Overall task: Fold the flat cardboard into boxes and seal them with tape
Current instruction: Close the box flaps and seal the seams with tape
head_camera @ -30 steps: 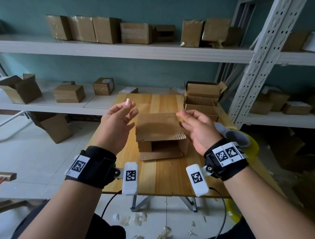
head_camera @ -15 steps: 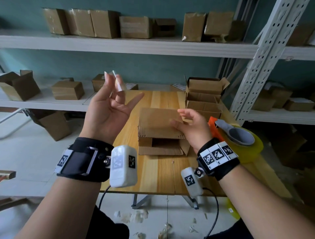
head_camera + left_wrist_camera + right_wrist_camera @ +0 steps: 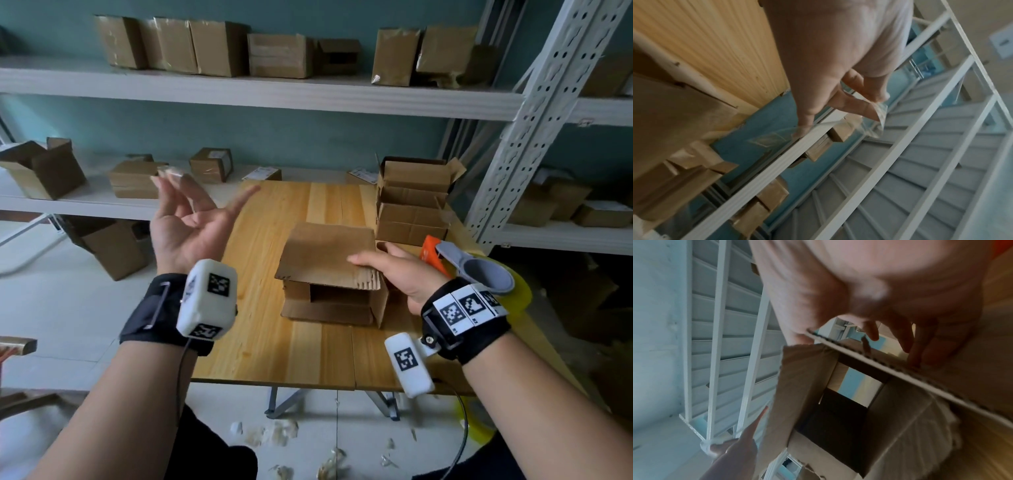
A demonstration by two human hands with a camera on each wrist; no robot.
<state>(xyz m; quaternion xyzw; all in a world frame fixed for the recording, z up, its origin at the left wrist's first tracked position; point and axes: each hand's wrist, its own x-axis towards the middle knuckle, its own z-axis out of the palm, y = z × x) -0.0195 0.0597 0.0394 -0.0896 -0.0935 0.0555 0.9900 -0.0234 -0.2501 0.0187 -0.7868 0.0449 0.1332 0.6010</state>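
A brown cardboard box (image 3: 329, 253) lies on its side on the wooden table (image 3: 274, 342), its open end facing me and its flaps spread. My right hand (image 3: 373, 265) grips the near right corner of the top flap, thumb on top and fingers underneath; the right wrist view shows this grip on the box (image 3: 818, 386). My left hand (image 3: 168, 180) is raised left of the box, palm toward me, pinching a scrap of clear tape (image 3: 176, 171). The left wrist view shows the tape scrap (image 3: 878, 116) stuck at the fingertips (image 3: 869, 112).
An orange and grey tape dispenser (image 3: 476, 270) with a yellowish roll sits at the table's right edge, just behind my right wrist. A stack of open boxes (image 3: 414, 198) stands at the back right. Shelves (image 3: 239, 92) hold more boxes. Paper scraps litter the floor (image 3: 274, 435).
My left hand lifted away from the box to the left, turning palm toward me with the tape scrap. My right hand moved down onto the top flap's right corner and gripped it.
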